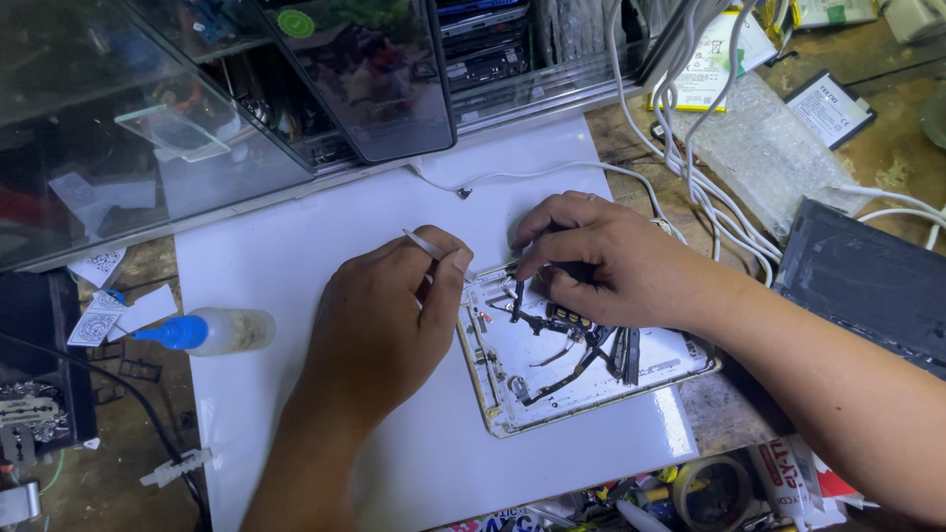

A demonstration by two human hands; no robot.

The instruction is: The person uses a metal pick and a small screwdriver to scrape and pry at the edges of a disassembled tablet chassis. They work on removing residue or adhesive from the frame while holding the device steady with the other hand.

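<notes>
An opened tablet back shell (pixel 591 379), light, thin and easily bent, lies on a white mat (pixel 296 266) near the bench edge; it is best steadied by its metal rim, since the black flex cables (pixel 567 340) inside look fragile. Tweezers (pixel 426 244) are pinched in the closed left hand (pixel 389 315). The right hand (pixel 601 261) is curled, fingertips pressed on the shell; anything gripped cannot be told. Clutter crowds the mat: a blue-capped bottle (pixel 212 331), white cables (pixel 690 167).

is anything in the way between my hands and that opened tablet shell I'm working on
Nothing visible. Your left hand holds tweezers at the tablet shell's upper left corner, and your right hand already rests on its black flex cables.
</notes>
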